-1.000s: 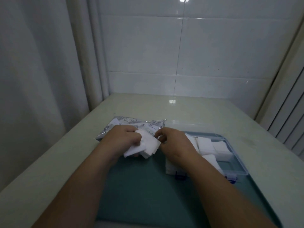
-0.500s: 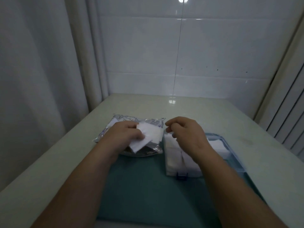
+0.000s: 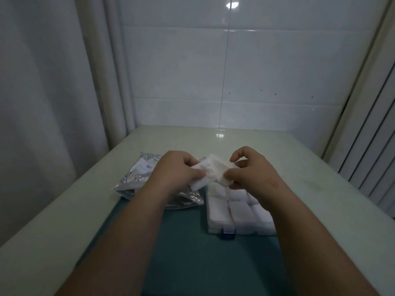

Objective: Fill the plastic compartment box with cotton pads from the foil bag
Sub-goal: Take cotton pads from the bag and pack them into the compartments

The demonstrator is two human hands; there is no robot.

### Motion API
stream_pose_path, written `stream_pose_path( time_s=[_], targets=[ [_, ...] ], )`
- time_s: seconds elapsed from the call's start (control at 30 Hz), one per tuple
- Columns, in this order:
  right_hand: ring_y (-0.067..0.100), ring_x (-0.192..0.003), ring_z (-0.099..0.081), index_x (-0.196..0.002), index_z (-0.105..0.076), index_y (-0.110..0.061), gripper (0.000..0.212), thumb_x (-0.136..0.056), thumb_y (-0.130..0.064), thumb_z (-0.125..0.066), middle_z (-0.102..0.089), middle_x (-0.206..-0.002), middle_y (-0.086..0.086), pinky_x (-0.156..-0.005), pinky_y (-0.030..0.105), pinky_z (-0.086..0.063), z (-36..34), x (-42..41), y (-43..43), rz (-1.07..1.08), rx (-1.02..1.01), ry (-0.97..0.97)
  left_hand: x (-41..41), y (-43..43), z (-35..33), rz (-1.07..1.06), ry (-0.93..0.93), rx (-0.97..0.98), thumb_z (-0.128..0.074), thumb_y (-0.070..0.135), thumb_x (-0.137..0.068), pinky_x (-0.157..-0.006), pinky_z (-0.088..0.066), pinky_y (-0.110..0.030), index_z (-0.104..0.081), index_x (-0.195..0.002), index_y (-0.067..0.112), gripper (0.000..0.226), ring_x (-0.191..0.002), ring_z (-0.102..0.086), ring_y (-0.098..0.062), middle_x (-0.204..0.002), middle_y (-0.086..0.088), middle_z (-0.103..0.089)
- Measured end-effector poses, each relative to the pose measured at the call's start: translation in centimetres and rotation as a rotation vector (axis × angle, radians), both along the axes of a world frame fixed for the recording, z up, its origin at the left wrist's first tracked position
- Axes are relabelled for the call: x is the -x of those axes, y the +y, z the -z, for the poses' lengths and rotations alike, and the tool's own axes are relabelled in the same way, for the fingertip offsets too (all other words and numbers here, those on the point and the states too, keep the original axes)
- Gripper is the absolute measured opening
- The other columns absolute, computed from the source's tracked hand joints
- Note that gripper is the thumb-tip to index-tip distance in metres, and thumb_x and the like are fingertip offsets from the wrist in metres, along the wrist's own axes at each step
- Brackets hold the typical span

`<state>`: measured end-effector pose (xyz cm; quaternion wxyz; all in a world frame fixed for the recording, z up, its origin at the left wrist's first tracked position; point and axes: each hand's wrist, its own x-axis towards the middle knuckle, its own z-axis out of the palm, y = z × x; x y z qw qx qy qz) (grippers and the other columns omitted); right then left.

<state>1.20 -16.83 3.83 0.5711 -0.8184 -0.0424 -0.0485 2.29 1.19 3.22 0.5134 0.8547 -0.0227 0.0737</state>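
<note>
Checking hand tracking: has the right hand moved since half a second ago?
Yes. The right hand has shifted left, off the compartment box, and now pinches the cotton pads with the left hand, beside the foil bag.

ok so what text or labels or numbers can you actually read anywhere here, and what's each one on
No text here can be quoted.
Foil bag: a white label with a small round blue logo and dark blue printing below it, all too small and blurred to read.
Plastic compartment box: no lettering visible.
Cotton pads in the left hand and right hand: plain white, no marks.
</note>
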Motion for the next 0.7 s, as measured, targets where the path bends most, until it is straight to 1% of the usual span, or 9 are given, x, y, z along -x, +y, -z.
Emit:
stream_pose_path(
  time_s=[0.07, 0.13, 0.17, 0.27, 0.37, 0.43, 0.5, 0.6, 0.7],
  targets=[
    [0.026, -0.081, -0.068, -0.101, -0.052, -0.018, 0.035, -0.076, 0.000, -0.069, -0.063, -0.095, 0.010, -0.064, 0.031, -0.061, 0.2, -0.4, -0.2, 0.074, -0.029, 0.006, 0.2, -0.5, 0.9, -0.041, -0.011, 0.064, -0.077, 0.012, -0.075, -0.060, -0.049, -0.027, -0.071, -0.071, 0.021, 0.012, -0.062, -0.062, -0.013, -0.069, 0.004, -0.069],
    [0.024, -0.085, -0.066, -0.109, -0.053, -0.019, 0.039, -0.078, -0.002, -0.069, -0.061, -0.099, 0.007, -0.063, 0.028, -0.061, 0.1, -0.7, -0.4, 0.118, -0.058, 0.023, 0.2, -0.6, 1.5, -0.072, 0.005, 0.178, -0.074, 0.008, -0.075, -0.060, -0.048, -0.027, -0.070, -0.073, 0.020, 0.013, -0.062, -0.063, -0.014, -0.071, 0.003, -0.070],
    [0.024, -0.086, -0.066, -0.109, -0.055, -0.018, 0.036, -0.079, -0.002, -0.067, -0.061, -0.100, 0.006, -0.065, 0.029, -0.061, 0.1, -0.7, -0.5, 0.115, -0.077, 0.026, 0.2, -0.6, 1.8, -0.085, 0.016, 0.233, -0.072, 0.005, -0.074, -0.059, -0.050, -0.030, -0.069, -0.075, 0.018, 0.013, -0.061, -0.063, -0.017, -0.073, -0.001, -0.070],
    [0.021, -0.086, -0.067, -0.090, -0.063, -0.020, 0.018, -0.084, -0.003, -0.061, -0.064, -0.098, 0.004, -0.068, 0.027, -0.060, -0.1, -0.4, -0.3, 0.064, -0.144, -0.013, 0.2, -0.4, 2.1, -0.115, 0.042, 0.364, -0.068, -0.003, -0.074, -0.064, -0.057, -0.043, -0.063, -0.078, 0.010, 0.014, -0.065, -0.066, -0.028, -0.082, -0.015, -0.069],
    [0.021, -0.089, -0.065, -0.096, -0.069, -0.014, 0.016, -0.087, -0.007, -0.058, -0.067, -0.098, 0.004, -0.073, 0.030, -0.056, -0.1, -0.2, 0.1, 0.038, -0.160, -0.045, 0.3, -0.6, 2.1, -0.107, 0.060, 0.449, -0.066, -0.008, -0.077, -0.069, -0.058, -0.051, -0.061, -0.080, 0.006, 0.015, -0.071, -0.067, -0.031, -0.086, -0.020, -0.067],
    [0.021, -0.089, -0.064, -0.105, -0.069, -0.011, 0.020, -0.088, -0.009, -0.058, -0.068, -0.099, 0.005, -0.072, 0.030, -0.052, 0.1, -0.1, 0.5, 0.007, -0.152, -0.037, 0.6, -0.7, 1.9, -0.098, 0.058, 0.485, -0.066, -0.008, -0.078, -0.061, -0.060, -0.041, -0.061, -0.083, 0.004, 0.014, -0.070, -0.067, -0.030, -0.086, -0.022, -0.068],
    [0.021, -0.087, -0.064, -0.109, -0.069, -0.009, 0.023, -0.089, -0.009, -0.059, -0.069, -0.099, 0.006, -0.071, 0.028, -0.051, 0.3, 0.0, 0.7, -0.021, -0.161, -0.025, 0.7, -0.7, 1.8, -0.104, 0.039, 0.478, -0.069, -0.004, -0.078, -0.052, -0.056, -0.029, -0.063, -0.085, 0.004, 0.013, -0.064, -0.068, -0.025, -0.084, -0.018, -0.070],
    [0.021, -0.085, -0.064, -0.106, -0.070, -0.009, 0.021, -0.088, -0.007, -0.060, -0.070, -0.096, 0.007, -0.072, 0.028, -0.053, 0.4, -0.1, 0.8, -0.042, -0.177, -0.020, 0.8, -0.8, 1.8, -0.105, 0.010, 0.436, -0.073, 0.001, -0.077, -0.053, -0.054, -0.029, -0.066, -0.086, 0.009, 0.014, -0.055, -0.065, -0.021, -0.078, -0.014, -0.072],
    [0.023, -0.087, -0.065, -0.108, -0.069, -0.008, 0.022, -0.087, -0.007, -0.061, -0.070, -0.098, 0.008, -0.074, 0.031, -0.055, 0.6, -0.2, 0.9, -0.052, -0.163, -0.012, 0.9, -0.9, 1.8, -0.081, 0.004, 0.445, -0.071, 0.000, -0.078, -0.052, -0.053, -0.026, -0.067, -0.089, 0.009, 0.014, -0.055, -0.066, -0.019, -0.077, -0.014, -0.074]
  ],
)
